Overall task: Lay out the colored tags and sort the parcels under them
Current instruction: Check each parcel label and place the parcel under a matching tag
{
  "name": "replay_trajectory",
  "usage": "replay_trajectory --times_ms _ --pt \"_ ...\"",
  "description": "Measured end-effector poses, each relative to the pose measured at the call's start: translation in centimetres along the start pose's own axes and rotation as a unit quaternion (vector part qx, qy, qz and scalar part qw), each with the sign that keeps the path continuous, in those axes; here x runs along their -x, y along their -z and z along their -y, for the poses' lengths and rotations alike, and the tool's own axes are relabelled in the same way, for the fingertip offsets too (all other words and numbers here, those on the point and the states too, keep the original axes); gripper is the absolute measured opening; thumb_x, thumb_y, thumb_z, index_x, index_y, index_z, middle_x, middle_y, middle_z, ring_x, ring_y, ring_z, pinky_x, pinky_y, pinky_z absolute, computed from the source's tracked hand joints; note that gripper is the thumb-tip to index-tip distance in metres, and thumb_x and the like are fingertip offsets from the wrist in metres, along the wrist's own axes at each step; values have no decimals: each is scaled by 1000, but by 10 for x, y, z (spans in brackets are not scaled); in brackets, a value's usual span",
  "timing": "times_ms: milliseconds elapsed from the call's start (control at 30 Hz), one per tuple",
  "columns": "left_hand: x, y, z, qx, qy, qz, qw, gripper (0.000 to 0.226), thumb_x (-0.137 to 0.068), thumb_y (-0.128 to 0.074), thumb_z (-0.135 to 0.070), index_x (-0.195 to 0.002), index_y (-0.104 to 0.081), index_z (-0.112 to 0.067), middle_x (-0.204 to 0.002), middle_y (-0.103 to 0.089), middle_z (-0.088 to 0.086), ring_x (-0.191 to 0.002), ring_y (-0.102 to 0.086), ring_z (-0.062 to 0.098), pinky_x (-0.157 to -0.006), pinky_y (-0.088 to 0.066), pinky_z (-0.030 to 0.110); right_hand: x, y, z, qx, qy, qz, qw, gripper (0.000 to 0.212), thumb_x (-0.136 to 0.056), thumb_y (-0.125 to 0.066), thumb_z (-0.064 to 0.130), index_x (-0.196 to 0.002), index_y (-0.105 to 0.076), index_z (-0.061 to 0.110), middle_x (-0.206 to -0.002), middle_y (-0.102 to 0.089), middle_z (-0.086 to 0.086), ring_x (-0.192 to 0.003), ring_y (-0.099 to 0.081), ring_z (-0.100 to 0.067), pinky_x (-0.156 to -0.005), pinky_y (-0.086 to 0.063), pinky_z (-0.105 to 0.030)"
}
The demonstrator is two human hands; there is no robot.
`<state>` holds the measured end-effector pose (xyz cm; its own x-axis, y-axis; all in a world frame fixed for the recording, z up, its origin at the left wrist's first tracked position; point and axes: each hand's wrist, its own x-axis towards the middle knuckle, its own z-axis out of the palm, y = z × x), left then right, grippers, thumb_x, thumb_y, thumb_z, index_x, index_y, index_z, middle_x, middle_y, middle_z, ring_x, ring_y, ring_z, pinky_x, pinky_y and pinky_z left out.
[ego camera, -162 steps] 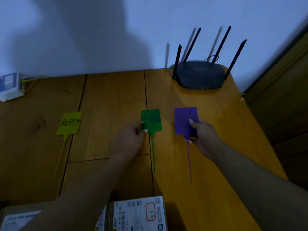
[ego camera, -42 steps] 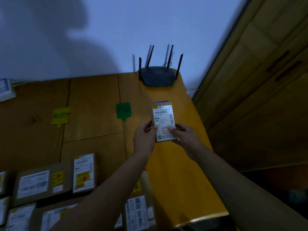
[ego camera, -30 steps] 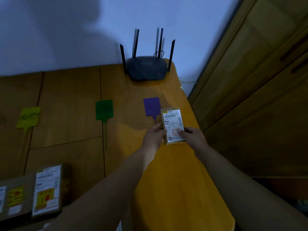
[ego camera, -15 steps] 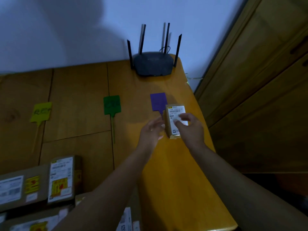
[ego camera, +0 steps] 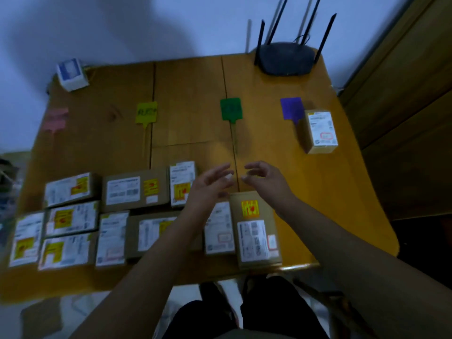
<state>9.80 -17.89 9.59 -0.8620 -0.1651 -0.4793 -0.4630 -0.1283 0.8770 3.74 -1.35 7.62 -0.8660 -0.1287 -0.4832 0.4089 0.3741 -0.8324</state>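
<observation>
Across the wooden table (ego camera: 318,192) lie a pink tag (ego camera: 55,119), a yellow tag (ego camera: 146,113), a green tag (ego camera: 231,110) and a purple tag (ego camera: 291,109). One small parcel (ego camera: 321,131) rests just right of and below the purple tag. Several labelled cardboard parcels (ego camera: 134,189) sit in rows along the near edge. My left hand (ego camera: 210,187) and my right hand (ego camera: 264,182) hover empty, fingers spread, above the parcel with a yellow sticker (ego camera: 254,228).
A black router (ego camera: 285,57) with antennas stands at the back right corner. A small white and blue box (ego camera: 71,74) sits at the back left. A wooden cabinet (ego camera: 403,94) flanks the table's right side. My legs show below the near edge.
Both hands let go of the small parcel by the purple tag and drew back toward the near rows. The camera pulled back and left, showing the whole table.
</observation>
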Motion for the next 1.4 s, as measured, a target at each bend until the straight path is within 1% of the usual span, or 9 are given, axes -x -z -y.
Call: replay_trajectory --times_ms 233,400,467,600,800,1000,1133,1267,1400 --pt "32 30 48 -78 4 10 997 33 -98 -69 -17 -129 -68 -28 -121 -71 -7 -107 -67 10 -84 -57 26 38 -17 -61 149 -47 -54 986 74 -87 -82 32 -153 -51 27 -151 -55 -8 -144 -44 -33 -116 -41 -52" --pt "39 33 72 -219 -16 20 975 41 -95 -72 -20 -133 -63 -32 -133 -64 -6 -112 -65 9 -79 -57 19 46 -11 -92 247 -86 -69 963 102 -74 -92 41 -159 -38 25 -152 -50 -16 -141 -45 -40 -115 -41 -50" --pt "35 35 79 -380 -95 34 919 56 -92 -74 -28 -144 -55 -31 -147 -55 -2 -134 -51 21 -104 -50 37 48 -9 -105 247 -133 -52 958 115 -70 -95 45 -162 -30 22 -154 -45 -19 -142 -43 -42 -114 -43 -55" --pt "17 36 83 -694 -133 63 705 122 -76 -72 -71 -166 -2 -26 -174 -6 12 -160 5 32 -125 -8 54 51 -9 -125 206 -167 -43 963 124 -64 -98 44 -163 -28 17 -156 -41 -18 -143 -44 -42 -112 -47 -58" --pt "-4 31 84 -746 -129 80 648 140 -60 -75 -81 -165 -3 -23 -170 -24 10 -160 1 31 -123 0 59 53 -6 -129 90 -137 -53 985 118 -62 -101 26 -160 -34 21 -143 -62 -12 -128 -61 -36 -98 -58 -56" --pt "4 16 87 -646 -270 14 714 125 -61 -91 -51 -162 -21 -31 -157 -34 5 -151 -26 35 -118 -27 55 45 26 -118 -113 -183 -29 976 93 -70 -95 5 -149 -47 11 -125 -74 -14 -94 -74 -29 -66 -63 -40" --pt "1 7 95 -481 -320 -6 816 106 -68 -87 -7 -159 -37 -30 -150 -34 6 -141 -35 31 -110 -45 41 37 43 -104 -203 -182 -17 962 66 -92 -79 11 -148 -46 24 -118 -75 -12 -98 -75 -33 -80 -64 -55" --pt "-8 11 94 -339 -264 -24 903 102 -72 -88 -8 -157 -38 -33 -146 -29 -6 -130 -42 18 -79 -48 4 35 57 -94 -228 -168 3 959 56 -97 -74 24 -147 -49 26 -127 -70 -10 -110 -66 -34 -75 -58 -48" --pt "-12 13 82 -235 -143 -37 961 123 -65 -98 -20 -159 -22 -46 -148 -28 -5 -126 -43 13 -95 -48 17 35 62 -89 -242 -156 -3 958 52 -96 -74 22 -144 -53 23 -129 -71 -14 -111 -67 -34 -73 -58 -45"
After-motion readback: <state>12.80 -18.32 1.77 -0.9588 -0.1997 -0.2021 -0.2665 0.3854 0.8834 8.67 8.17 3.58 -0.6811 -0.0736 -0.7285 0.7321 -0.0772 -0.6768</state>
